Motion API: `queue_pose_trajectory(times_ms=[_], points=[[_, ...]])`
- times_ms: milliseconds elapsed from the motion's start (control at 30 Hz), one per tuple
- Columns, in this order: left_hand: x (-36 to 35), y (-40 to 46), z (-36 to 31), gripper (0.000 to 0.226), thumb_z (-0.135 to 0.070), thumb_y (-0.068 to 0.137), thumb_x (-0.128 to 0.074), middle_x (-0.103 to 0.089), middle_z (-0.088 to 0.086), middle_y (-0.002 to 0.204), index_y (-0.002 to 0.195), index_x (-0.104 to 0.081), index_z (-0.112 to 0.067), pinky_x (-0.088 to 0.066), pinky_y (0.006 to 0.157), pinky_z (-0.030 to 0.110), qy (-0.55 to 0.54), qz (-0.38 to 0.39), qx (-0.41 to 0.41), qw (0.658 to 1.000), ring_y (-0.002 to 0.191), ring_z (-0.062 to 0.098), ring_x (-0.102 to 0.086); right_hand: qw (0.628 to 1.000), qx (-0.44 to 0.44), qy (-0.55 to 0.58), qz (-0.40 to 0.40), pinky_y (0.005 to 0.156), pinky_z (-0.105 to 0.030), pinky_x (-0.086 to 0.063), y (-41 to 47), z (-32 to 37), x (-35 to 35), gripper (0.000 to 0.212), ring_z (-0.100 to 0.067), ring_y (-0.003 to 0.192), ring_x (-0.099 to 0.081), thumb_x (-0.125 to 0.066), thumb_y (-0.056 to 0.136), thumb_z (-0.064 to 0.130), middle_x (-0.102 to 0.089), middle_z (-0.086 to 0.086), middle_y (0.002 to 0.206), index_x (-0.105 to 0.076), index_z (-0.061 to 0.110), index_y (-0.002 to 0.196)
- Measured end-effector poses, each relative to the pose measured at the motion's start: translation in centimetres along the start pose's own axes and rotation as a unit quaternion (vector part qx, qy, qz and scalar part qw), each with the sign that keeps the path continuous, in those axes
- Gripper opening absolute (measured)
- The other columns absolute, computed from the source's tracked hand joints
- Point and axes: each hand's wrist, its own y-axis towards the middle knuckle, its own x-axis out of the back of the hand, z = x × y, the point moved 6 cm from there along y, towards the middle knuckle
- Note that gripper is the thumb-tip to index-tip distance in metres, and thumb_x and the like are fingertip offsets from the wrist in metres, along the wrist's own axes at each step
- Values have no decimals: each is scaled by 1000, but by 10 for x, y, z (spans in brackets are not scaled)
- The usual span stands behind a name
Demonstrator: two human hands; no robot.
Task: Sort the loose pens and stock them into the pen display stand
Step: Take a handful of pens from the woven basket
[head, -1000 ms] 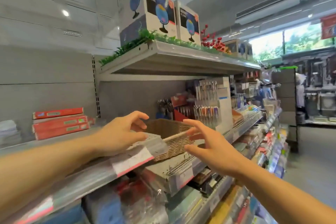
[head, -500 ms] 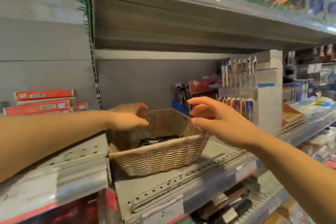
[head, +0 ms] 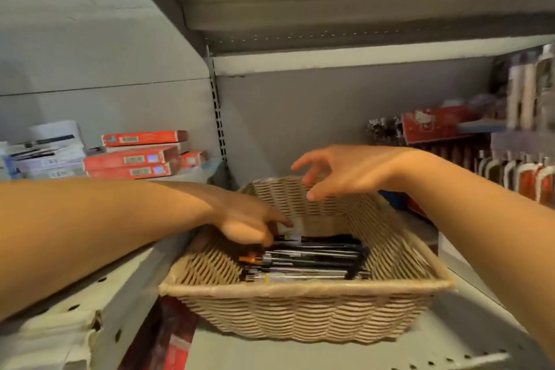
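Grey shop shelf [head: 345, 354] carries a wicker basket [head: 303, 309] with loose pens [head: 306, 258] lying flat inside. Left hand [head: 246, 222] reaches in, fingers curled on the pens; whether they grip is unclear. Right hand [head: 345, 171] hovers above, fingers spread, holding nothing.

1. Grey metal shelf [head: 300, 354], perforated along its front edge.
2. Woven basket [head: 300, 309] stands on it at centre.
3. Stacked red boxes [head: 132, 156] at 10 o'clock from the basket.
4. Pale boxes [head: 45, 153] at 9 o'clock, beside the red stack.
5. Pen display stand [head: 516, 165] at 2 o'clock; blurred.
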Motion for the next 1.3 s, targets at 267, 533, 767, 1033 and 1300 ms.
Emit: queue_pose_trajectory(times_ms=[267,533,767,1033,1300], points=[[6,47,-2,28,-37,98,-59,-60,-14,94,121,-63,-23,-40,68,16,-8,-1,-18,1000,78,-1,-54,990,4,-59,125,95,-30,-54,43,-20,-43,76,-4,106,-62,-75,88,34,-65,18,127,-35,39,153],[-1,54,-6,21,-36,101,-55,-60,-6,97,113,-57,-20,-43,76,28,46,38,-30,998,84,10,-54,971,-31,-176,159,109,-37,-44,36,-35,-47,72,-13,120,-60,-72,88,41,-61,14,137,-39,38,152],[11,49,-10,16,-26,98,-56,-66,-3,88,106,-65,-15,-48,72,29,34,-4,-47,998,80,14,-60,968,-51,-163,185,111,-34,-39,35,-37,-52,76,-9,125,-55,-72,89,37,-58,16,142,-33,37,154],[50,44,-1,9,-20,90,-69,-68,-12,63,97,-72,-18,-48,54,20,-202,-219,-79,952,55,3,-60,991,-11,-135,-11,58,-29,-45,46,-34,-30,19,-14,64,-60,-71,89,39,-64,4,68,-65,23,80],[45,46,13,22,-9,90,-65,-75,4,108,109,-65,-20,-58,86,36,-258,-170,-21,951,93,17,-71,999,-47,-13,10,81,-43,-62,44,-47,-34,5,-23,87,-73,-64,93,22,-73,-5,95,-68,21,89]])
